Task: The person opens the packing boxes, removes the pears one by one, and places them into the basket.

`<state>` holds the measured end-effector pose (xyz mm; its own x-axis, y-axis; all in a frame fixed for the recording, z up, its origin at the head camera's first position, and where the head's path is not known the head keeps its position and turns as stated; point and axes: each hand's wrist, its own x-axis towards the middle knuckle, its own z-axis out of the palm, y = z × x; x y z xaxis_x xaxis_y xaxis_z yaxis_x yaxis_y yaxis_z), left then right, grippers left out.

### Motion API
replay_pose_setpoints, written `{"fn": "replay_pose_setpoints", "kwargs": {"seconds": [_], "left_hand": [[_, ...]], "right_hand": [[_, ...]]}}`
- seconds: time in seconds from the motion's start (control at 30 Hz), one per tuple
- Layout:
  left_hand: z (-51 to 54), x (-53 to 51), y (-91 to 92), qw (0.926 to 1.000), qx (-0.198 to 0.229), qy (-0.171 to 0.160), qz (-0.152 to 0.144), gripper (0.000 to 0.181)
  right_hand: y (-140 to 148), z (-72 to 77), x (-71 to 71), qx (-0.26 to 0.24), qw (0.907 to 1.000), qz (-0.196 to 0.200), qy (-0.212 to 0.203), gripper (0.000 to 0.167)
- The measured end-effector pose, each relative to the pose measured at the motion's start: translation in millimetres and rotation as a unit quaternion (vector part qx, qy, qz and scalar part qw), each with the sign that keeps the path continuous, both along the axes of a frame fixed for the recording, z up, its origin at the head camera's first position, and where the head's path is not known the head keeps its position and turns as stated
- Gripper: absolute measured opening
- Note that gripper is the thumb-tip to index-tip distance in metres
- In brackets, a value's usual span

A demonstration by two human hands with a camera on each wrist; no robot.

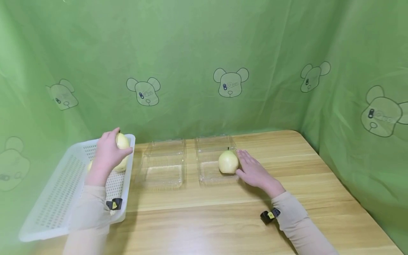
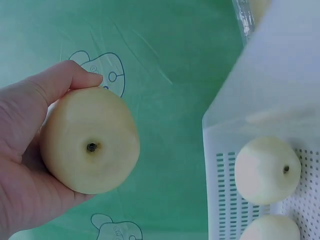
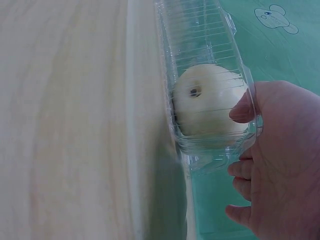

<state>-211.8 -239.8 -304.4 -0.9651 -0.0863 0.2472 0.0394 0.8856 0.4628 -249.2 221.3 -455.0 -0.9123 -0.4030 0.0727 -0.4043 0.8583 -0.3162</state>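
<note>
In the head view my left hand [image 1: 107, 150] grips a pale yellow pear [image 1: 122, 141] above the far right part of the white basket. In the left wrist view the thumb and fingers curl round this pear [image 2: 90, 142]. Another pear [image 1: 228, 162], stem up, sits in the right-hand clear plastic container [image 1: 208, 170]. My right hand [image 1: 255, 173] is at this container's right side, close to the pear, its fingers extended. The right wrist view shows the thumb [image 3: 242, 109] at the container's edge and the other fingers outside it.
Further pears [image 2: 267, 170] lie in the white perforated basket [image 1: 60, 184] at the table's left. A second clear container [image 1: 164, 171] stands left of the one with the pear. A green curtain [image 1: 191, 42] surrounds the wooden table [image 1: 197, 216].
</note>
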Motion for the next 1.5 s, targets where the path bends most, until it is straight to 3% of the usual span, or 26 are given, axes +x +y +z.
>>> {"fn": "replay_pose_setpoints", "kwargs": {"seconds": [0.3,0.57,1.03,1.5], "left_hand": [[-0.3,3.5,-11.5,0.9997,-0.001,-0.023,0.01,0.088],[-9.0,6.3,-22.5,0.9999,0.008,-0.009,0.009,0.086],[-28.3,7.0,-45.6,0.9994,0.004,-0.032,0.017,0.084],[-33.6,5.3,-68.0,0.9974,0.039,-0.054,0.028,0.085]], "right_hand": [[0.3,-0.2,-1.4,-0.002,1.0,0.002,0.002,0.073],[0.3,0.1,-1.1,-0.001,1.0,0.002,0.002,0.074],[1.5,-1.8,0.5,-0.003,1.0,0.001,0.001,0.074],[1.6,-0.4,1.0,-0.001,1.0,0.005,0.0,0.073]]}}
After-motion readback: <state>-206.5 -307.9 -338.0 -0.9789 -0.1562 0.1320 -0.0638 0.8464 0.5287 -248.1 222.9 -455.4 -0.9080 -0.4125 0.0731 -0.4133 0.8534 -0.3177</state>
